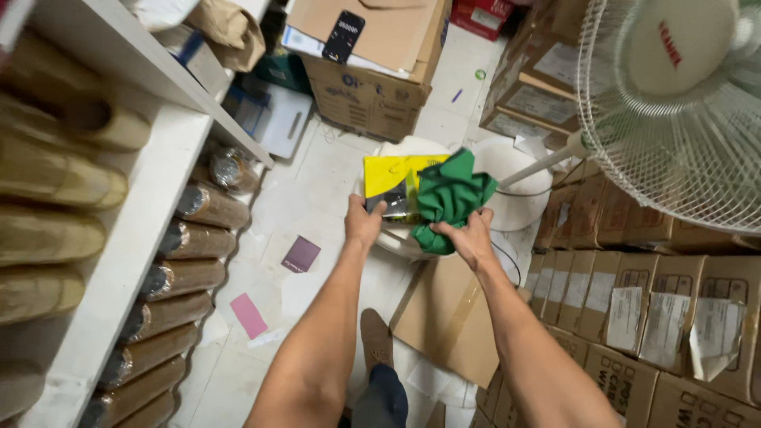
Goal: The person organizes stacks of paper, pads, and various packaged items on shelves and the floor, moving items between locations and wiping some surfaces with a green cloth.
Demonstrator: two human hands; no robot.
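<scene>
both hands' fingers pinching: left hand (pixel 363 223) yellow packet (pixel 390 176), right hand (pixel 469 236) green cloth (pixel 449 198); tiled floor (pixel 317 198) seemingly cluttered.

A white pedestal fan (pixel 670 103) stands at two o'clock above stacked cardboard boxes (pixel 658 317). Wrapped rolls (pixel 170 277) fill the white shelf (pixel 151 206) at nine o'clock. Purple card (pixel 301 254) lies on the floor.

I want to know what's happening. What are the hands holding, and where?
The right hand grips the green cloth at its lower edge. The left hand holds the yellow bag at its lower left corner.
</scene>
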